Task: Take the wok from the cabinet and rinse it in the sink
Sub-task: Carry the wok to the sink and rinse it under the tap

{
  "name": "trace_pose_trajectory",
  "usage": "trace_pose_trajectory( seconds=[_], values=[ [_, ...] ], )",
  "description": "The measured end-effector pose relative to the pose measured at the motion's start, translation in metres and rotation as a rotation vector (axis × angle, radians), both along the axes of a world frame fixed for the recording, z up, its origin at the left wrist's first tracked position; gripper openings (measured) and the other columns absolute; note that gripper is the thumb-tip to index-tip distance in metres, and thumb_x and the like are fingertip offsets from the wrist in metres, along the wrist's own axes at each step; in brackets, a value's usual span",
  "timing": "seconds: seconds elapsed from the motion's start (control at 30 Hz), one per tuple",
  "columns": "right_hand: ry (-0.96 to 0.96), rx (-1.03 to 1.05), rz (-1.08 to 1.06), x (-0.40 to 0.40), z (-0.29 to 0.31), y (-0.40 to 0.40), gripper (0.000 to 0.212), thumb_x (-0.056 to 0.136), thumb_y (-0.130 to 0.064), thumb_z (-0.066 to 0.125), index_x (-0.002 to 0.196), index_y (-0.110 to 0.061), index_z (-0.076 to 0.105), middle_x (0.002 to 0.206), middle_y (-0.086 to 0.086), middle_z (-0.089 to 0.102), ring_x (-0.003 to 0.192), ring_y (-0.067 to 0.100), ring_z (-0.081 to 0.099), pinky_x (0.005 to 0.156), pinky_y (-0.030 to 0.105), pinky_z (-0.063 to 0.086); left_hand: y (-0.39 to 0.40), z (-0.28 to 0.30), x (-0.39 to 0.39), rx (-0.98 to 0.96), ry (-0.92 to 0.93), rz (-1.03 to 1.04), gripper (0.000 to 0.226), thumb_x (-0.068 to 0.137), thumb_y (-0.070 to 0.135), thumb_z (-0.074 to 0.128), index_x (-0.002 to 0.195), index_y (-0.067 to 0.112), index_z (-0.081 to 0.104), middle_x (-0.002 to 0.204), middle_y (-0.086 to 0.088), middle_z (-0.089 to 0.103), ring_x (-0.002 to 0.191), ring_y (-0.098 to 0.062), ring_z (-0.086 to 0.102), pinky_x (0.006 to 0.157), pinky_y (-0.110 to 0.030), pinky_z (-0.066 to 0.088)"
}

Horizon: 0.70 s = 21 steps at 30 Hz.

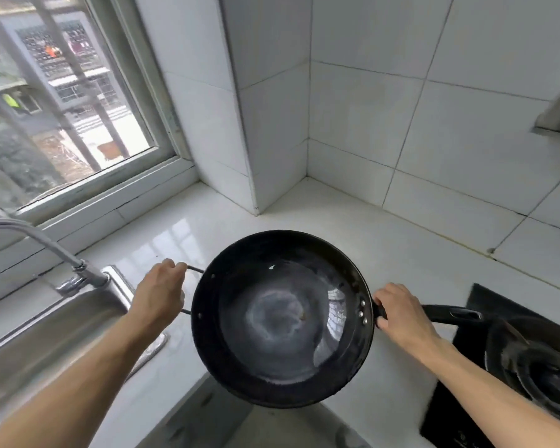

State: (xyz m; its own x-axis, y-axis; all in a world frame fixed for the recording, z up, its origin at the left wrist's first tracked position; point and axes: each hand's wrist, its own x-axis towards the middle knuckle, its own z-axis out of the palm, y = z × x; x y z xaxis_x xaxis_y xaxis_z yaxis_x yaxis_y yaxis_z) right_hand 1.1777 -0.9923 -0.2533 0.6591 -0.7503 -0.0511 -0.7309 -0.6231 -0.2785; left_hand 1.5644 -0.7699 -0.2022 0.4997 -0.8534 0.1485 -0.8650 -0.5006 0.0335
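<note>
Hands (160, 292) (401, 313) grip opposite handles of level wok (282, 318).

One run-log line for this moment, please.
stage: carrying | wok: over counter, right of sink | left hand: grips loop handle | right hand: grips long handle | faucet: no water seen

There is a single view, taken from the person's head and tilted forward and down over the white counter (385, 247). It faces the tiled corner of the wall, close enough that both forearms reach in from the bottom edge. The wide lens bends the window (62, 101) at the left, the steel sink (46, 324) below it, and the black stove (485, 399) at the lower right.
</note>
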Motion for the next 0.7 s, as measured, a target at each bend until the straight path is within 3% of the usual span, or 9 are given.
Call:
trace_pose_trajectory(
  seconds=[0.1, 0.2, 0.7],
  values=[
    [-0.004, -0.014, 0.076, 0.03, 0.003, 0.01, 0.027, 0.069, -0.006, 0.067, 0.072, -0.02, 0.045, 0.078, -0.008, 0.04, 0.08, 0.016, 0.041, 0.067, 0.037, 0.042, 0.044, 0.001, 0.009, 0.006, 0.002, 0.081, 0.019, 0.063, -0.013, 0.057, 0.073, 0.001, 0.054, 0.072, -0.012, 0.049, 0.067, -0.035, 0.052, 0.048, -0.038, 0.038],
    [-0.006, -0.019, 0.15, 0.063, 0.005, 0.028, 0.026, 0.069, -0.007, 0.066, 0.071, -0.021, 0.044, 0.077, -0.008, 0.041, 0.079, 0.016, 0.041, 0.066, 0.037, 0.042, 0.088, 0.001, 0.023, -0.023, 0.029, 0.133, 0.02, 0.062, -0.012, 0.058, 0.074, 0.003, 0.056, 0.076, -0.012, 0.054, 0.073, -0.035, 0.056, 0.05, -0.04, 0.048],
    [0.022, -0.077, 0.426, 0.235, 0.027, 0.153, 0.025, 0.073, -0.012, 0.064, 0.072, -0.024, 0.041, 0.08, -0.006, 0.042, 0.081, 0.019, 0.044, 0.071, 0.036, 0.044, 0.29, 0.0, 0.106, -0.086, 0.045, 0.415, 0.021, 0.065, -0.016, 0.054, 0.071, 0.004, 0.058, 0.078, -0.011, 0.053, 0.08, -0.035, 0.053, 0.054, -0.043, 0.049]
  ],
)
